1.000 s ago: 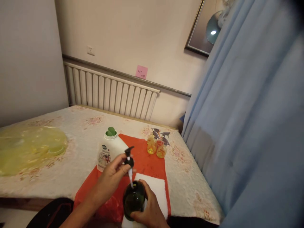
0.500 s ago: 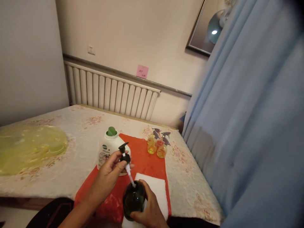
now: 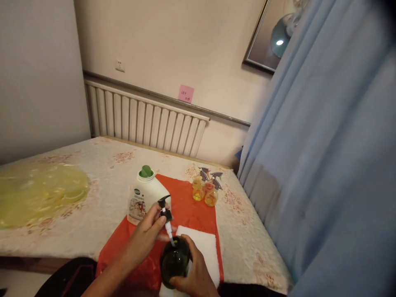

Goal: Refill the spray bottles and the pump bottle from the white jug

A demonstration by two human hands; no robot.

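Observation:
Between its fingers my left hand (image 3: pixel 151 225) grips a black pump head (image 3: pixel 166 213) with a white dip tube. The tube slants down into the mouth of a dark green bottle (image 3: pixel 173 264). My right hand (image 3: pixel 196 270) is wrapped round that bottle from the right, thumb low on its near side. Just behind my left hand stands a large white jug (image 3: pixel 148 192) with a printed label and a green piece in its neck. A folded white cloth (image 3: pixel 204 243) lies under and beside the bottle.
A red cloth (image 3: pixel 188 206) is spread on the floral-covered table (image 3: pixel 244 235). Several small spray bottles (image 3: pixel 204 192) with yellowish liquid stand at its back right. A yellow transparent plastic item (image 3: pixel 40 192) lies at left. A blue curtain (image 3: pixel 324 144) hangs on the right.
My left hand has lowered the pump head toward the bottle, and more of the tube is inside the neck. My right hand and the bottle stay in place.

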